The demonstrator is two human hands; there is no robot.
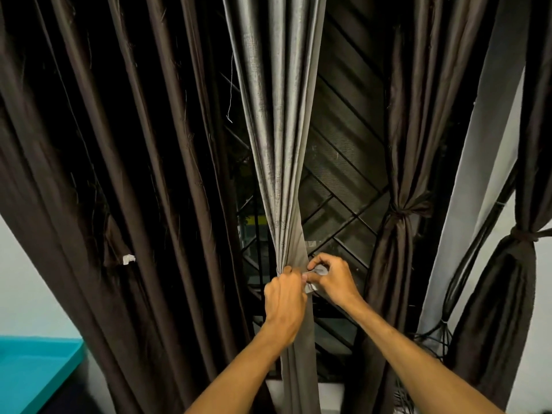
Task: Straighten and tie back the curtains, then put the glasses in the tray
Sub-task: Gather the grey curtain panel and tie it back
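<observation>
- Left hand (pixel 285 300): fingers curled round the gathered grey curtain (pixel 280 144), gripping it at the narrowest point of the bunch.
- Right hand (pixel 336 279): just beside the left, thumb and fingers pinching a grey strip (pixel 316 272) that lies against the curtain's right edge. Cannot tell whether the strip goes round the bunch.
- Grey curtain hangs at centre frame, pleats converging down to the hands and falling straight below them.
- Behind it: window grille (pixel 343 180) with diagonal bars.
- Left: dark brown curtain (pixel 119 174), loose, a small white tag (pixel 128 259) on it.
- Right: brown curtain (pixel 400 162), cinched by a knot (pixel 398 213); further right a second tied curtain (pixel 521 264).
- Bottom left: teal surface (pixel 35 369).
</observation>
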